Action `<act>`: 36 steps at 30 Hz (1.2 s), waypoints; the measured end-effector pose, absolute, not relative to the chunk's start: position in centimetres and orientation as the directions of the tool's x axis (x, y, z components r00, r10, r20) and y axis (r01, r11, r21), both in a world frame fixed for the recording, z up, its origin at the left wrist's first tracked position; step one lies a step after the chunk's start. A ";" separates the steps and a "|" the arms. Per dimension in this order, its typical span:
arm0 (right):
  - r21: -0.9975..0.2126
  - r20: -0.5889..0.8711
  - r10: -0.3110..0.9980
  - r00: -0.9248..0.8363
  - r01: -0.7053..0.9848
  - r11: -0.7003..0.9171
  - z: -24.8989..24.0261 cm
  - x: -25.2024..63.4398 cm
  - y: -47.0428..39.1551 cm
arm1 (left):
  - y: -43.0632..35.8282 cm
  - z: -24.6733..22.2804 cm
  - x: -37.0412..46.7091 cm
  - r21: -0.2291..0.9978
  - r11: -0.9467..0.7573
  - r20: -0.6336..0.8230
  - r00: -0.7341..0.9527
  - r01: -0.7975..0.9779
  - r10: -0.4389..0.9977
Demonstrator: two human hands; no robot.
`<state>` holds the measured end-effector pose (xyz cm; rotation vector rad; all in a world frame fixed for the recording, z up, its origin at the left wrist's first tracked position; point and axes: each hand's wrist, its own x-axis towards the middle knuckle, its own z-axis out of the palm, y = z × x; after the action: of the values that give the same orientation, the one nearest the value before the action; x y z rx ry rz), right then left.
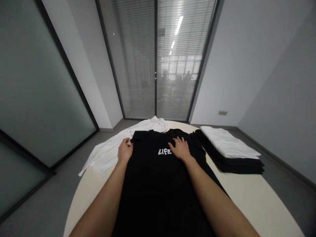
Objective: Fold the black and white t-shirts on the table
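Observation:
A black T-shirt (158,184) lies spread over the table, with white lettering (164,151) on its chest. My left hand (125,151) is at its left edge, fingers curled in a pinch at the short sleeve (140,135); the fingertips are partly hidden. Across the chest, to the right of the lettering, my right hand (181,148) rests flat with its fingers spread. Under and beside the left hand is a white long-sleeved garment (108,153), loosely laid out and partly covered by the T-shirt.
On the right of the pale rounded table (249,197) stands a stack of folded black clothes (237,166) with a folded white garment (229,141) on top. Beyond the table is a glass partition with blinds (138,72). Walls rise on both sides.

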<state>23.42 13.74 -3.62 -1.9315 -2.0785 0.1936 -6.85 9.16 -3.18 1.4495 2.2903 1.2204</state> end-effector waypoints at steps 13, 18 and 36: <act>-0.305 0.156 0.986 -0.055 0.947 0.102 -4.0 23.5 13.8 | 9.0 -2.5 -6.6 0.713 0.247 0.330 -0.624 0.657 0.708; -0.318 0.146 0.988 -0.049 0.944 0.093 -4.1 23.5 14.0 | 9.6 -2.5 -8.8 0.835 0.291 0.277 -0.815 0.466 0.509; -0.307 0.145 0.988 -0.049 0.947 0.092 -4.5 23.6 14.3 | 6.7 2.4 -4.3 0.613 0.146 0.422 -0.477 0.777 0.771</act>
<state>23.59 14.31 -4.54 -1.9161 -2.0614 0.1827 -4.32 6.75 2.39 1.6095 2.3837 1.2818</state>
